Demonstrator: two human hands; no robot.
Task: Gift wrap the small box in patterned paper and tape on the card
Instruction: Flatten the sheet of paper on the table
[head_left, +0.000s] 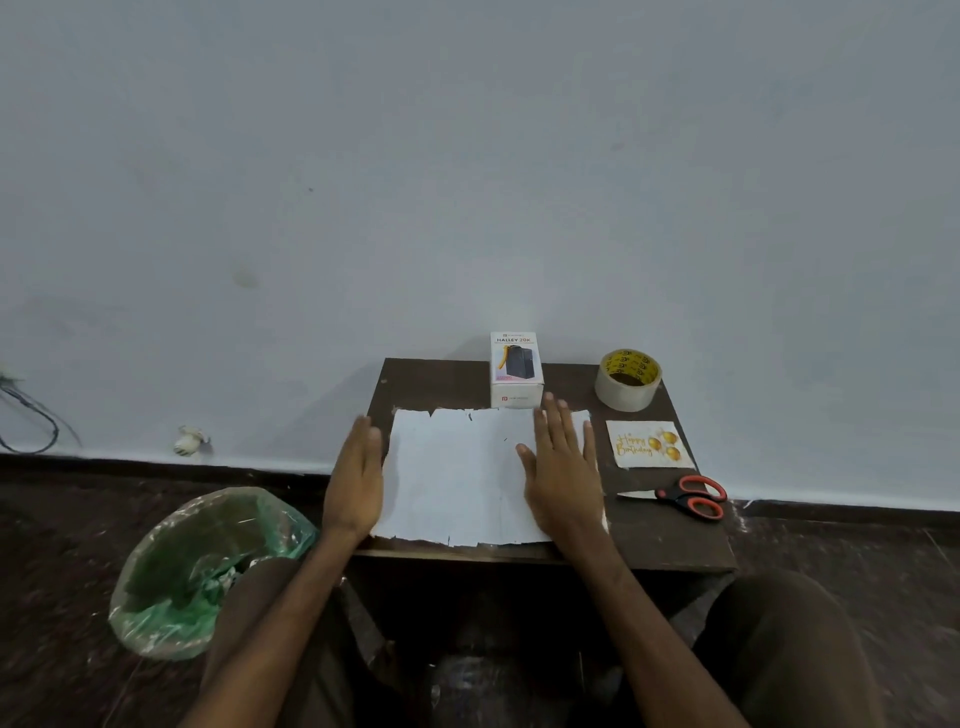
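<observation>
A sheet of wrapping paper (457, 478) lies flat on the small dark table (654, 540), its plain white side up. The small white box (516, 370) stands upright at the table's far edge, just beyond the paper. My right hand (563, 467) lies flat on the paper's right part with fingers straight. At the paper's left edge is my left hand (356, 480), fingers straight, holding nothing. A "Happy Birthday" card (649, 444) lies to the right of the paper. A roll of clear tape (627, 379) sits behind the card.
Orange-handled scissors (685, 497) lie near the table's right front corner. A bin lined with a green bag (202, 566) stands on the floor to the left. A wall rises directly behind the table. My knees flank the table's front.
</observation>
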